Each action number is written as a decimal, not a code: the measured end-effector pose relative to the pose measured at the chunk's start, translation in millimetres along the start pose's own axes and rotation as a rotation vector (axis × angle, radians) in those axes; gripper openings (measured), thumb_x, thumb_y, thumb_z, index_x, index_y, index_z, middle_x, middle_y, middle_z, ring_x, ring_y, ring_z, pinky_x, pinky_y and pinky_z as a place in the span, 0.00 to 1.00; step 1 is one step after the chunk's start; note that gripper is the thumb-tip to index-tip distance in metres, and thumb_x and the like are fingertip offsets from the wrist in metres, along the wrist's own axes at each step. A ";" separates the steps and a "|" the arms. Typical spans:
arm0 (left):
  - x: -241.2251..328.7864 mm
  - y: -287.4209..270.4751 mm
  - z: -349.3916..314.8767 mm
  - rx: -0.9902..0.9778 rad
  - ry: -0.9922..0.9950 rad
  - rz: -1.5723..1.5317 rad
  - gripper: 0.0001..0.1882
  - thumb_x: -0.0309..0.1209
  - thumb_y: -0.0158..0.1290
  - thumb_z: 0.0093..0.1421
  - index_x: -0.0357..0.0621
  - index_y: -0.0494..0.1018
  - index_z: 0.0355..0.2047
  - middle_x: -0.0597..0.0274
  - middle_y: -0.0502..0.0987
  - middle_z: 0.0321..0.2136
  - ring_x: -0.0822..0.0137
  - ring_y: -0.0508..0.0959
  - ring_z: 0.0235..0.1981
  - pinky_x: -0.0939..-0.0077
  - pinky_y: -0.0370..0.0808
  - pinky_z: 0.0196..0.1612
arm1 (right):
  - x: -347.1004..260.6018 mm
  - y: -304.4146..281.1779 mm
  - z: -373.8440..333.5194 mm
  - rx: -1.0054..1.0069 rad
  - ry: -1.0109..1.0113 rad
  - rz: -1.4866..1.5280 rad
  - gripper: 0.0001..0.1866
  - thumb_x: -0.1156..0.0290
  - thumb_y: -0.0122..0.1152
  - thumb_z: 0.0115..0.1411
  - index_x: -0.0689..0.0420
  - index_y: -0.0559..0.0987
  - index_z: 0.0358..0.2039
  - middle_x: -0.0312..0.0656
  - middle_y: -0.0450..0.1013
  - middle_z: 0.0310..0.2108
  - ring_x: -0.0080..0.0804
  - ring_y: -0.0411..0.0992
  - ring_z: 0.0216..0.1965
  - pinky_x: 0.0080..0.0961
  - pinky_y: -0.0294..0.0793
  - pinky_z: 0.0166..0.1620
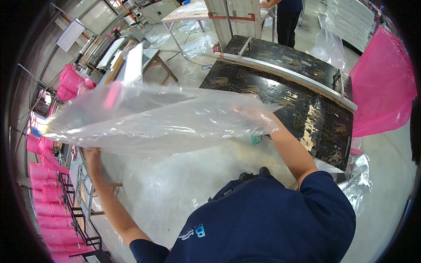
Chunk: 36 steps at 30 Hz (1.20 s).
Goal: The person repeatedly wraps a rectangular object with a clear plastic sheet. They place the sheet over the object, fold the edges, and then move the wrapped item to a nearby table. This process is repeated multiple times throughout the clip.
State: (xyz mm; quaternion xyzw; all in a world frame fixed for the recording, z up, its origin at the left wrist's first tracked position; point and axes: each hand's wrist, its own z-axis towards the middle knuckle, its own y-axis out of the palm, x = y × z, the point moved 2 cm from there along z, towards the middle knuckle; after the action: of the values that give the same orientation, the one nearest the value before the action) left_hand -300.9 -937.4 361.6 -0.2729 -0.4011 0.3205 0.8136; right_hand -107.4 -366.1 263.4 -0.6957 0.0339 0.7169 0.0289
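A long, clear plastic sheet [175,118] is spread in the air in front of me, wrinkled and shiny, from far left to the middle. My left hand [91,157] grips its lower edge at the left; the fingertips are hidden behind the plastic. At the other end, my right hand [254,115] is closed on the sheet and shows blurred through the film. The sheet hangs above the floor and partly overlaps the left edge of a black-topped table [280,127].
A metal bar [289,76] crosses the black table. Pink wrap rolls [48,206] stand along the left; pink film [386,87] hangs at the right. Crumpled clear wrap [357,179] lies by the table's near corner. A co-worker [289,19] stands at the back.
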 end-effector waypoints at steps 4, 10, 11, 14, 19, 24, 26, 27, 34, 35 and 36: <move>17.9 33.6 -53.8 0.142 -0.412 -0.661 0.24 0.28 0.51 0.51 0.36 0.60 0.48 0.64 0.68 0.34 0.73 0.66 0.31 0.78 0.65 0.35 | 18.3 -37.7 -17.1 -0.232 -0.055 -0.032 0.06 0.77 0.56 0.45 0.62 0.74 0.27 0.31 0.70 0.25 0.16 0.63 0.28 0.17 0.64 0.32; 38.7 -57.3 -46.9 0.469 -0.209 -0.435 0.18 0.31 0.51 0.54 0.38 0.65 0.44 0.66 0.71 0.29 0.75 0.69 0.26 0.81 0.65 0.29 | 9.8 -79.3 -105.4 -0.199 -0.481 0.667 0.07 0.74 0.60 0.44 0.60 0.71 0.17 0.37 0.67 0.16 0.26 0.62 0.15 0.23 0.62 0.20; 68.7 -42.3 -21.0 0.376 -0.179 -0.308 0.17 0.31 0.50 0.54 0.39 0.66 0.43 0.67 0.72 0.28 0.76 0.69 0.25 0.81 0.65 0.28 | 28.6 -76.3 -116.1 0.197 -0.404 0.914 0.04 0.76 0.57 0.47 0.59 0.71 0.20 0.36 0.68 0.18 0.25 0.63 0.17 0.23 0.64 0.21; 126.5 123.3 46.7 -0.272 -0.260 -0.324 0.14 0.32 0.50 0.55 0.40 0.69 0.40 0.69 0.73 0.25 0.78 0.69 0.22 0.84 0.64 0.24 | 133.5 -126.2 -91.7 0.294 -0.078 0.661 0.04 0.75 0.54 0.52 0.57 0.71 0.22 0.35 0.70 0.23 0.22 0.67 0.24 0.21 0.68 0.28; 141.9 249.2 30.9 -0.570 -0.290 -0.708 0.08 0.34 0.50 0.57 0.44 0.71 0.28 0.73 0.70 0.23 0.83 0.66 0.23 0.90 0.61 0.26 | 170.3 -115.0 -136.0 0.754 0.200 0.817 0.07 0.78 0.56 0.52 0.55 0.68 0.20 0.37 0.70 0.23 0.23 0.69 0.26 0.17 0.71 0.30; 173.1 294.6 42.2 -0.562 -0.343 -1.107 0.08 0.36 0.49 0.58 0.47 0.71 0.27 0.76 0.70 0.24 0.84 0.65 0.25 0.90 0.63 0.31 | 140.4 -143.3 -218.5 0.807 -0.156 0.875 0.10 0.82 0.54 0.51 0.54 0.64 0.21 0.37 0.71 0.24 0.24 0.70 0.28 0.19 0.72 0.32; 199.4 309.3 45.2 -0.586 -0.261 -1.229 0.08 0.37 0.49 0.57 0.47 0.72 0.30 0.77 0.70 0.25 0.85 0.65 0.25 0.90 0.62 0.29 | 118.5 -147.0 -247.0 0.803 -0.251 0.863 0.09 0.83 0.53 0.51 0.53 0.67 0.27 0.35 0.71 0.24 0.22 0.70 0.28 0.17 0.71 0.31; 224.6 312.8 41.3 -0.543 -0.255 -1.250 0.08 0.37 0.49 0.57 0.47 0.72 0.32 0.77 0.69 0.25 0.86 0.64 0.24 0.91 0.61 0.28 | 106.5 -144.6 -256.7 0.872 -0.274 0.863 0.10 0.83 0.53 0.52 0.53 0.68 0.31 0.34 0.71 0.25 0.21 0.70 0.28 0.16 0.71 0.31; 260.0 350.8 -10.6 -1.029 -0.324 -0.855 0.21 0.35 0.51 0.55 0.42 0.64 0.48 0.73 0.72 0.31 0.78 0.70 0.30 0.87 0.64 0.32 | 76.9 -121.3 -329.7 1.167 -0.089 0.570 0.18 0.78 0.51 0.55 0.57 0.68 0.47 0.34 0.72 0.32 0.16 0.68 0.30 0.12 0.68 0.33; 264.2 351.2 -24.9 -1.024 -0.308 -0.874 0.20 0.35 0.51 0.55 0.42 0.65 0.47 0.73 0.72 0.31 0.77 0.70 0.29 0.86 0.64 0.31 | 82.0 -120.7 -350.5 1.232 -0.040 0.520 0.17 0.78 0.51 0.55 0.59 0.69 0.46 0.35 0.72 0.33 0.16 0.68 0.32 0.12 0.68 0.34; 264.0 346.2 -36.9 -1.007 -0.298 -0.890 0.19 0.35 0.51 0.55 0.41 0.66 0.45 0.73 0.72 0.31 0.76 0.70 0.29 0.84 0.65 0.30 | 80.0 -115.3 -367.8 1.181 -0.012 0.429 0.15 0.77 0.50 0.55 0.61 0.70 0.45 0.36 0.71 0.37 0.16 0.67 0.35 0.12 0.67 0.37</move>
State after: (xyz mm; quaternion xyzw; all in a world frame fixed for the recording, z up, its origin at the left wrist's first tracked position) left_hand -250.4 -525.3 225.5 -0.3799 -0.6826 -0.2356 0.5782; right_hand 266.6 -284.3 171.6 -0.5361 0.5629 0.5711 0.2638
